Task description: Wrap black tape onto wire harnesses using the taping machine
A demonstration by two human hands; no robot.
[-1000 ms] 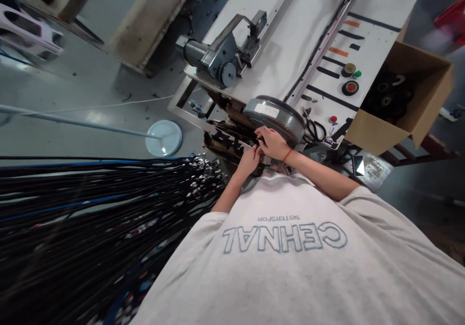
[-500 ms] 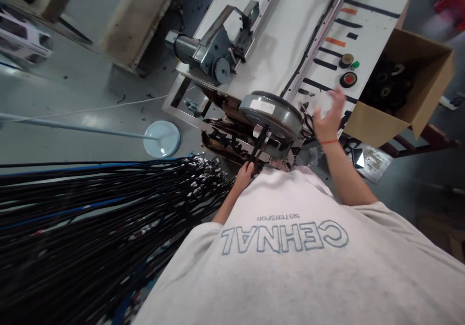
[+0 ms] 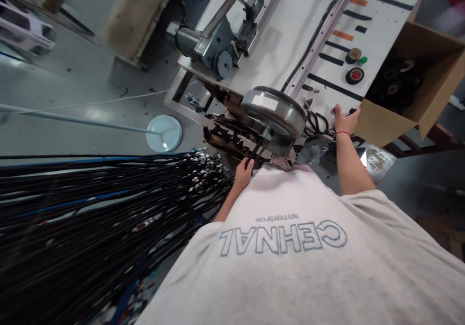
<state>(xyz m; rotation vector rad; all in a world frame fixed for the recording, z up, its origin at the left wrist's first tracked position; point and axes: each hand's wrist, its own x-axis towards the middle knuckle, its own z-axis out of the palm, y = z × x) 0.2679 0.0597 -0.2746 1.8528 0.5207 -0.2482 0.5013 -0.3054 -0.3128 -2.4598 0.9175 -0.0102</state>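
Note:
Low in front of the round grey machine drum [image 3: 274,109], my left hand [image 3: 243,176] is closed around a black cable [image 3: 257,148] that runs up to the shaft beneath the drum. My right hand [image 3: 346,122] rests at the near edge of the white table, thumb and fingers spread apart. A small dark piece [image 3: 352,111] lies by its fingertips; whether they touch it I cannot tell. Just left of that hand lie black-handled scissors [image 3: 317,122]. Farther up the table are a black tape roll [image 3: 355,76], a second tape roll [image 3: 353,56] and a small green item [image 3: 363,61].
An open cardboard box [image 3: 432,92] of tape rolls stands at the right. Black and orange tape strips [image 3: 336,86] cross the white table [image 3: 286,29]. A motor unit [image 3: 203,44] sits at its left. Many black cables [image 3: 109,189] hang at my left, near a round white base [image 3: 164,133].
My right hand has come down and right, from above the scissors to the table edge, leaving the scissors in plain view. My left hand stays on the cable.

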